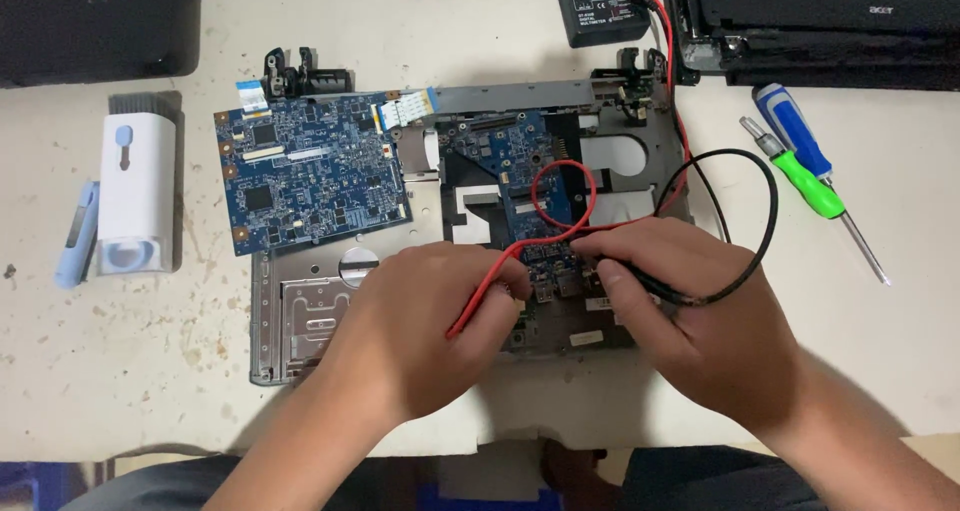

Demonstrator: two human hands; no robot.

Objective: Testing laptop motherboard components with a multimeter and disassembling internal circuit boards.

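My left hand (425,321) grips a red test probe whose red lead (560,186) loops over a small blue circuit board (520,171) set in a grey laptop chassis (300,311). My right hand (690,306) grips a black test probe, and its black lead (765,211) arcs out to the right. Both probe tips meet the blue board's near edge between my hands; the tips themselves are hidden by my fingers. Both leads run back to a black multimeter (600,6) at the top.
A larger blue circuit board (310,171) lies loose on the chassis's left part. Left of it stands a white and light-blue cleaning kit (135,191). A blue screwdriver (795,131) and a green one (815,196) lie at the right. Black laptops (820,21) sit at the back.
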